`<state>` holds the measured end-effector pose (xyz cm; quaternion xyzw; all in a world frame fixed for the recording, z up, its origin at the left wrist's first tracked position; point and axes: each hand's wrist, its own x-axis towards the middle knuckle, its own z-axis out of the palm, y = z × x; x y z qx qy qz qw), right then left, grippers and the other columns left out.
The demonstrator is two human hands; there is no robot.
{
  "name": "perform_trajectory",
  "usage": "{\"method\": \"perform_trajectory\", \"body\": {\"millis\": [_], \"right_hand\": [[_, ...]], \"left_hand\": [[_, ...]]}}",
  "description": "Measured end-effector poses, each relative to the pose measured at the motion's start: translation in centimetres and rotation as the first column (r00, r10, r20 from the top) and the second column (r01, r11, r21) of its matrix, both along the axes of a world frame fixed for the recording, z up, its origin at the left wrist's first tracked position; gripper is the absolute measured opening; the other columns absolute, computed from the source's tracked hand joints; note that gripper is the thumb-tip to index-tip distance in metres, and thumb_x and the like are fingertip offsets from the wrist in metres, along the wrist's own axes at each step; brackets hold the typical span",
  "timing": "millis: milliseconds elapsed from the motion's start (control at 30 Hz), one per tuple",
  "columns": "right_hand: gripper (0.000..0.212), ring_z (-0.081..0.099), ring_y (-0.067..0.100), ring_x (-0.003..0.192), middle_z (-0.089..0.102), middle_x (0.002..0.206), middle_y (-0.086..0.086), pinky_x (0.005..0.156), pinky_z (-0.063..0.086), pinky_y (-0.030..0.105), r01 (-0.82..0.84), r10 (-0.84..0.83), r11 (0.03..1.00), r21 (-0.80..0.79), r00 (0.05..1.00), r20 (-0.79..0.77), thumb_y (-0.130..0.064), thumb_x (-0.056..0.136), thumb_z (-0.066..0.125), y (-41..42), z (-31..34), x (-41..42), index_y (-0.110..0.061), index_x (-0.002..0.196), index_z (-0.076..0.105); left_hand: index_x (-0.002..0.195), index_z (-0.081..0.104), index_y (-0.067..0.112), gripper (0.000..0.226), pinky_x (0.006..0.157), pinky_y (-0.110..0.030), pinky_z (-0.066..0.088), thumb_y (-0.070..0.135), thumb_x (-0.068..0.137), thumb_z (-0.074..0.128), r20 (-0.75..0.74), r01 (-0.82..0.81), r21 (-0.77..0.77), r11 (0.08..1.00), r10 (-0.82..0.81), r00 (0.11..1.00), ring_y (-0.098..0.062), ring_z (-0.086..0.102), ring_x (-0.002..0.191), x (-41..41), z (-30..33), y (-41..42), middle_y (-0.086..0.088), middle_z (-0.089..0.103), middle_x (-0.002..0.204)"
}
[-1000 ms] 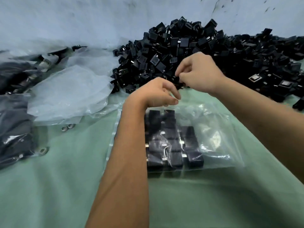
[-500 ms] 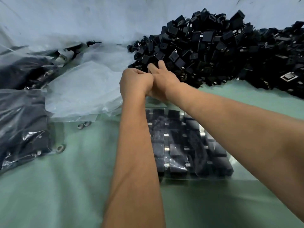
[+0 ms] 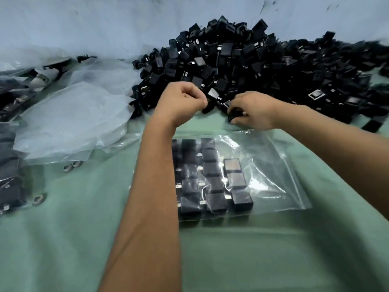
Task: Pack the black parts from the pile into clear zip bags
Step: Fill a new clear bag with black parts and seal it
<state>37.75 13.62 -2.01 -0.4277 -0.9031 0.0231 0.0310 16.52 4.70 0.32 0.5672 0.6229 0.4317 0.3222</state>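
Hands (image 3: 254, 110) now apart at pile (image 3: 252, 66)

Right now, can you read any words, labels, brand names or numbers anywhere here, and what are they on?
No text can be read.
White object at far left: dark marks, too blurred to read.
Black parts in the pile: no legible markings.
Clear zip bag with packed parts: no print visible.
Stack of empty bags: plain.
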Motion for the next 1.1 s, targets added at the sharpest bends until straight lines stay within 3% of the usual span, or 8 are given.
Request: {"method": "perform_trajectory", "body": {"millis": [133, 233, 367, 700, 833, 900, 1000, 1100], "right_hand": [[0.024, 0.060, 0.025, 0.108, 0.072, 0.106, 0.004, 0.094, 0.049, 0.039, 0.196, -0.187, 0.981, -0.008, 0.923, -0.335, -0.028, 0.098, 0.069, -1.5, -0.5, 3.9, -0.015, 0.117, 0.070], [0.016, 0.065, 0.017, 0.095, 0.069, 0.098, -0.002, 0.089, 0.051, 0.038, 0.284, -0.295, 0.950, -0.125, 0.697, -0.654, -0.023, 0.097, 0.070, -3.9, -1.8, 6.5, -0.017, 0.111, 0.065], [0.028, 0.057, 0.003, 0.074, 0.066, 0.094, -0.001, 0.073, 0.048, 0.021, 0.276, -0.326, 0.938, -0.209, 0.496, -0.805, -0.020, 0.088, 0.082, -6.8, -3.2, 8.4, -0.017, 0.104, 0.060], [0.035, 0.054, 0.011, 0.056, 0.068, 0.098, 0.007, 0.056, 0.050, 0.022, 0.070, -0.236, 0.960, -0.272, 0.725, -0.647, -0.019, 0.075, 0.091, -10.1, -1.2, 9.5, -0.031, 0.104, 0.077], [0.020, 0.066, 0.020, 0.058, 0.065, 0.085, 0.015, 0.052, 0.055, 0.029, -0.118, -0.336, 0.824, -0.555, 0.686, -0.645, -0.011, 0.084, 0.084, -10.9, -0.7, 8.5, -0.021, 0.100, 0.078], [0.021, 0.065, 0.021, 0.054, 0.068, 0.080, 0.016, 0.047, 0.053, 0.030, -0.057, -0.376, 0.810, -0.584, 0.713, -0.592, -0.034, 0.080, 0.088, -11.1, -0.6, 7.7, -0.020, 0.089, 0.076], [0.049, 0.065, 0.023, 0.057, 0.068, 0.070, 0.007, 0.048, 0.050, 0.037, 0.215, -0.344, 0.907, -0.363, 0.875, -0.341, -0.066, 0.075, 0.079, -11.2, -1.4, 6.0, -0.018, 0.080, 0.076], [0.052, 0.058, 0.020, 0.054, 0.062, 0.062, 0.001, 0.045, 0.043, 0.029, 0.321, -0.411, 0.900, -0.294, 0.850, -0.330, -0.073, 0.079, 0.070, -11.3, -1.9, 5.9, -0.021, 0.079, 0.075]], "left_hand": [[0.093, 0.079, 0.011, 0.015, 0.065, -0.018, 0.046, 0.000, 0.089, 0.071, -0.139, 0.393, -0.023, 0.919, -0.392, 0.909, -0.009, 0.053, 0.068, 4.3, 0.2, -0.2, -0.004, 0.062, 0.076], [0.102, 0.080, 0.021, 0.037, 0.068, -0.011, 0.043, -0.008, 0.088, 0.063, -0.263, 0.529, -0.062, 0.846, -0.525, 0.809, 0.005, 0.050, 0.064, 7.3, 0.1, -0.1, -0.001, 0.063, 0.094], [0.099, 0.069, 0.061, 0.079, 0.095, -0.023, 0.037, -0.013, 0.086, 0.045, -0.439, 0.533, -0.202, 0.822, -0.563, 0.701, -0.008, 0.047, 0.112, 9.4, -0.6, 0.1, 0.003, 0.052, 0.126], [0.075, 0.075, 0.042, 0.025, 0.096, -0.032, 0.041, 0.020, 0.082, 0.083, -0.464, 0.537, -0.149, 0.830, -0.538, 0.703, -0.009, 0.046, 0.114, 7.4, -0.2, 0.2, 0.016, 0.057, 0.105], [0.072, 0.076, 0.037, 0.023, 0.076, -0.033, 0.047, 0.018, 0.077, 0.086, -0.437, 0.554, -0.099, 0.827, -0.536, 0.722, -0.016, 0.057, 0.093, 7.4, 0.6, -0.3, 0.009, 0.065, 0.091], [0.071, 0.075, 0.036, 0.024, 0.079, -0.042, 0.050, 0.016, 0.077, 0.086, -0.438, 0.561, -0.086, 0.824, -0.537, 0.721, -0.036, 0.055, 0.095, 7.7, 0.9, -0.4, -0.012, 0.067, 0.095], [0.072, 0.076, 0.034, 0.022, 0.072, -0.038, 0.045, 0.014, 0.078, 0.084, -0.422, 0.560, -0.088, 0.824, -0.540, 0.729, -0.034, 0.049, 0.083, 7.9, 1.0, -0.3, -0.027, 0.065, 0.099], [0.073, 0.076, 0.031, 0.022, 0.072, -0.033, 0.039, 0.011, 0.078, 0.083, -0.397, 0.567, -0.101, 0.818, -0.555, 0.731, -0.026, 0.046, 0.080, 8.1, 0.8, -0.4, -0.025, 0.066, 0.096]]}}
